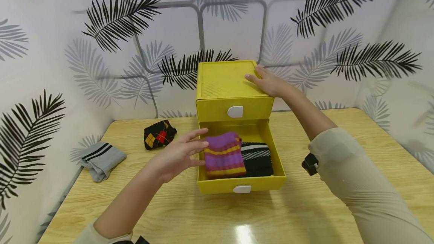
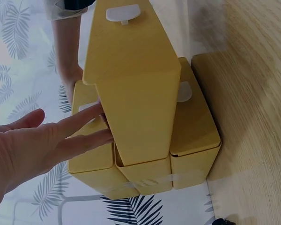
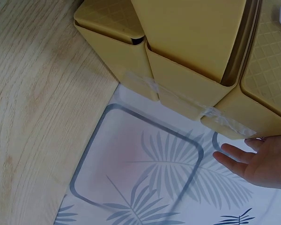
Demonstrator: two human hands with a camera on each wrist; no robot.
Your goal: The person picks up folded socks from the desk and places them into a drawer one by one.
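Note:
A yellow drawer unit (image 1: 223,80) stands against the back wall, with its middle drawer (image 1: 215,186) pulled out. Inside lie folded purple striped socks (image 1: 223,157) on the left and folded black socks (image 1: 258,163) with white marks on the right. My left hand (image 1: 176,157) is at the drawer's left wall, fingers spread and fingertips at the edge of the purple socks. In the left wrist view its fingers (image 2: 86,143) reach the drawer's side. My right hand (image 1: 271,83) rests on the unit's top right edge, fingers extended; the right wrist view shows it by the unit's upper box (image 3: 267,105).
Folded grey socks (image 1: 101,157) with black stripes lie at the table's left edge. Argyle socks (image 1: 160,134) in black, red and yellow lie further back, left of the unit. The drawers carry white tab handles (image 1: 235,111). Leaf-patterned cloth (image 1: 234,29) covers the walls around the wooden table (image 1: 169,214).

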